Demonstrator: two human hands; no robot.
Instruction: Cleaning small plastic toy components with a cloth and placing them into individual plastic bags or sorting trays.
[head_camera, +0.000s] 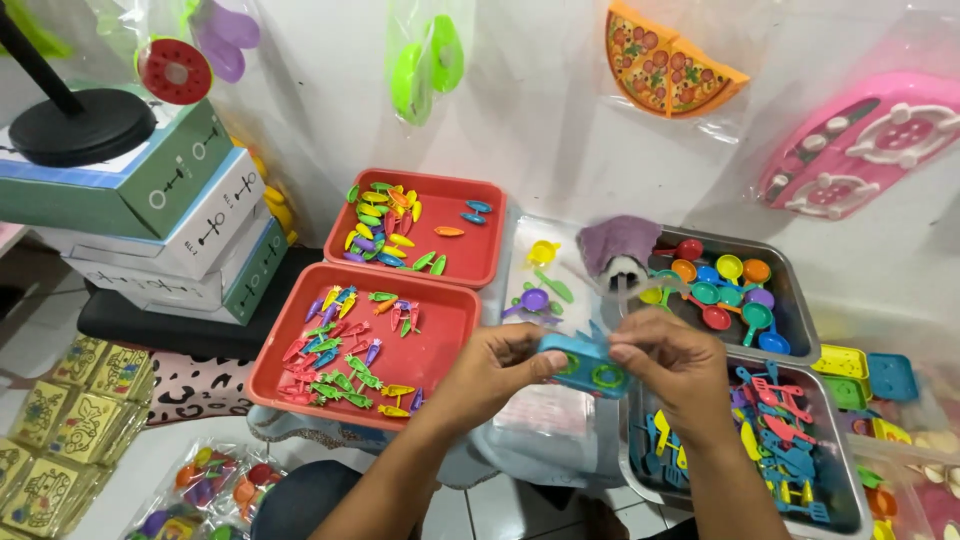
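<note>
L hand (492, 362) & R hand (668, 358) both pinching blue toy stove (585, 365), clear bag (545, 300) behind.

We see a blue toy stove (588, 364) with green rings, held between both hands. Two red trays sit left: the near tray (440, 345) holds red, green, blue, yellow and purple small pieces, the far tray (470, 262) mostly yellow, green, orange and blue ones. Right, a grey metal tray (790, 305) holds pans in red, orange, yellow, teal, blue and purple; the near metal tray (835, 490) holds blue, red and yellow utensils. Far right hangs a pink toy stove (870, 140) with white burners. A pizza toy (670, 65) is orange with red dots. Far left, boxes (170, 200) are green and white; a spotted black-and-white cushion (190, 385) lies below.
</note>
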